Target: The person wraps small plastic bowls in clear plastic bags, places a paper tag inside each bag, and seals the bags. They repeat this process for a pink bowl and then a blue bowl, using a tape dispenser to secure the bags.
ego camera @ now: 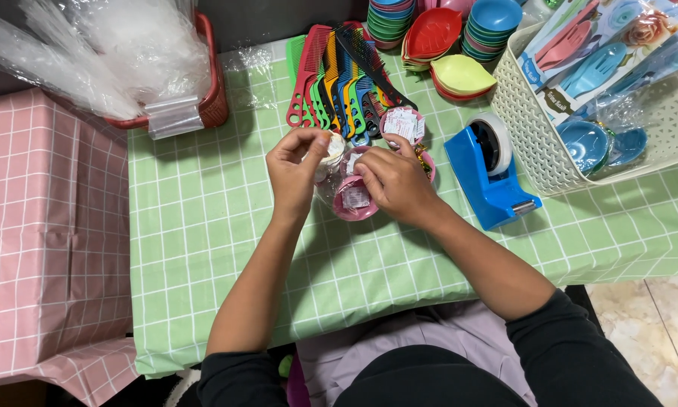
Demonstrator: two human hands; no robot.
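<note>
Both of your hands were at work over the green checked tabletop [203, 226], close together and almost touching. Your left hand [297, 166] had its fingers curled, pinching a small pale item with clear plastic wrap [331, 149] between thumb and fingertips. Your right hand [395, 181] was closed loosely, its fingertips pressing on a small round pink container [354, 197] that sat on the tabletop just under and between the hands. A second pink container [401, 124] with a white label lay just beyond your right hand.

Judging by this, you were in the middle of wrapping or packing the small round pieces, with the wrap gathered in your left hand and the container steadied by your right. The next move seemed to call for a firm pinch on the wrap and a steady hold on the container, so nothing slipped apart.

Beyond your hands lay a fan of coloured combs [339, 75]. To the right of your right hand stood a blue tape dispenser [490, 169], near enough to reach, and farther right a cream basket [535, 143] of packaged goods. Stacks of small coloured bowls [490, 26] stood beyond that. Far to the left of your left hand was a red basket [212, 90] heaped with clear plastic bags [90, 53].
</note>
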